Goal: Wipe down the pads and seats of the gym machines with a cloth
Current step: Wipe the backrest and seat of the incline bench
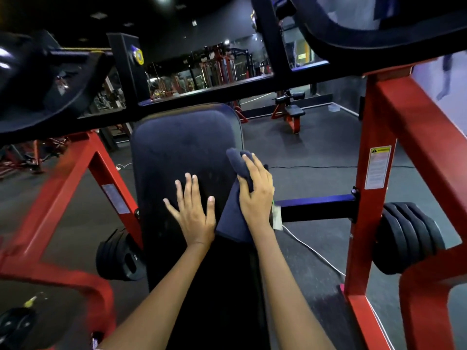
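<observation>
A long black back pad (184,147) of a red-framed machine runs away from me in the middle of the head view. My left hand (193,210) lies flat on the pad with fingers spread, holding nothing. My right hand (255,190) presses a dark blue cloth (233,218) against the pad's right edge, fingers curled over the bunched top of the cloth. The cloth's lower part hangs down over the pad's side, and a small white tag shows beside my wrist.
Red frame posts (371,173) stand on both sides, with stacked black weight plates (409,236) on the right and more plates (121,256) on the left. A black crossbar (227,89) passes overhead. A white cable (316,251) lies on the floor. Another bench (293,112) stands farther back.
</observation>
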A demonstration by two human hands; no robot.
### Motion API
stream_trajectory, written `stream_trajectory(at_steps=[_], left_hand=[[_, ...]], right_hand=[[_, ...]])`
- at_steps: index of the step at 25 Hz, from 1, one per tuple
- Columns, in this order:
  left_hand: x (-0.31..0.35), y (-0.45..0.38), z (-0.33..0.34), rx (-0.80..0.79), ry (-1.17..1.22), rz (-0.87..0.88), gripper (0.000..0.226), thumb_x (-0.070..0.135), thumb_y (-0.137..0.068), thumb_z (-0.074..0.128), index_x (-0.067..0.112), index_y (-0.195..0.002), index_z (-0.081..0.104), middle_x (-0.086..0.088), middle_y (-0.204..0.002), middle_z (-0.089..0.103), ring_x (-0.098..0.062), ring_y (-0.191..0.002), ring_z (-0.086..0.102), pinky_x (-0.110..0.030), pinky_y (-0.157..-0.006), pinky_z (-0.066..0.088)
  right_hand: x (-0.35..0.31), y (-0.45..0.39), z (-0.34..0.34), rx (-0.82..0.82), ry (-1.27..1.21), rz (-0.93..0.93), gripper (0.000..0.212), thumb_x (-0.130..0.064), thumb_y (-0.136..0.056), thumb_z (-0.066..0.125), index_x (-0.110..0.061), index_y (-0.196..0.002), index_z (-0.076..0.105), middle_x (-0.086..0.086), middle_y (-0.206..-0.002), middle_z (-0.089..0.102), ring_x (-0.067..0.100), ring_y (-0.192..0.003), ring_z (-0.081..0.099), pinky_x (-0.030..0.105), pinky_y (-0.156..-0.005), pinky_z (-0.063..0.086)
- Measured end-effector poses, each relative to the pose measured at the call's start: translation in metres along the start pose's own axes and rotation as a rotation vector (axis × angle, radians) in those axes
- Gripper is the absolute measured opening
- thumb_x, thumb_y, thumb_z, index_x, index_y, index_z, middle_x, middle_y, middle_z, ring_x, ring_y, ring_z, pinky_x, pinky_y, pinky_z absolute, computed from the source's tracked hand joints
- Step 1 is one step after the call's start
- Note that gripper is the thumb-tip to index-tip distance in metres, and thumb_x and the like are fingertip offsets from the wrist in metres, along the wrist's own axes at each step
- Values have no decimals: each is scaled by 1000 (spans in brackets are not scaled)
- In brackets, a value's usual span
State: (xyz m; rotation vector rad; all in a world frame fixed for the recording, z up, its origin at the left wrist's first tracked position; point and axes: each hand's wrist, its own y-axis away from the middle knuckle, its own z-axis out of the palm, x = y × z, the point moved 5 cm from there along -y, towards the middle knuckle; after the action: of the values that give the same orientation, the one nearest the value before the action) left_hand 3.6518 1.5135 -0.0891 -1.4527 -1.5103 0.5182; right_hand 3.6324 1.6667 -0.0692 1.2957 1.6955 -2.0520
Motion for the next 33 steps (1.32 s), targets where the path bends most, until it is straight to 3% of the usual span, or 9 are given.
stream_trajectory(at_steps=[3,6,9,12,18,21,23,28,33], left_hand=[[3,-1,-6,28,-18,10,54,39,-91,36,11,-135,47,-7,-142,45,-22,-134,26,-63,-106,12],[-10,-30,-21,41,-97,200,45,39,-88,42,16,-124,56,-8,-128,55,-24,-122,40,-67,-106,16],[-30,-75,-26,41,-131,164,62,50,-87,40,17,-139,41,-7,-148,34,-22,-138,23,-61,-108,-2],[-32,-88,-20,-10,-115,78,73,58,-87,31,18,-147,26,-1,-156,17,-19,-144,7,-59,-110,-4],[-37,-87,-21,9,-80,81,70,58,-88,31,20,-147,25,2,-156,15,-16,-145,4,-56,-113,-1],[-35,-88,-21,29,-64,95,69,56,-89,31,20,-147,26,0,-156,18,-17,-144,7,-57,-113,1],[-37,-87,-22,53,-33,83,66,54,-90,34,18,-145,31,-2,-155,22,-18,-144,12,-58,-113,1],[-40,-82,-26,106,21,-49,65,49,-89,37,11,-142,37,-5,-152,30,-24,-142,19,-57,-112,6],[-45,-82,-27,155,83,-24,58,42,-90,39,11,-139,43,-5,-148,37,-24,-140,26,-54,-112,13]], right_hand=[[-2,-9,0,-8,38,-79,49,-27,-85,42,-16,-132,54,1,-140,50,26,-116,51,39,-97,39],[-7,-15,-1,-46,62,-153,49,-27,-85,41,-16,-131,55,3,-139,49,27,-114,49,41,-95,41],[-27,-52,6,-61,165,-157,48,-21,-84,44,-21,-131,56,1,-141,48,30,-115,47,48,-90,41],[-39,-73,19,-59,327,-164,52,-19,-81,44,-25,-132,54,-1,-143,46,32,-118,46,52,-87,38],[-68,-127,46,-168,696,-153,43,-24,-95,43,-26,-137,42,-1,-140,43,30,-122,39,51,-94,32],[-97,-137,68,-234,857,-373,35,-21,-92,44,-16,-125,52,10,-122,55,35,-110,47,56,-92,35],[-104,-145,75,-387,904,-470,36,-26,-95,41,-16,-129,46,10,-126,52,34,-116,43,55,-95,31],[-100,-163,64,-444,987,-161,41,-36,-100,33,-14,-134,38,14,-136,47,36,-126,37,56,-99,29],[-147,-138,142,-608,964,-590,38,-40,-99,35,-16,-125,46,9,-132,53,30,-122,44,54,-99,29]])
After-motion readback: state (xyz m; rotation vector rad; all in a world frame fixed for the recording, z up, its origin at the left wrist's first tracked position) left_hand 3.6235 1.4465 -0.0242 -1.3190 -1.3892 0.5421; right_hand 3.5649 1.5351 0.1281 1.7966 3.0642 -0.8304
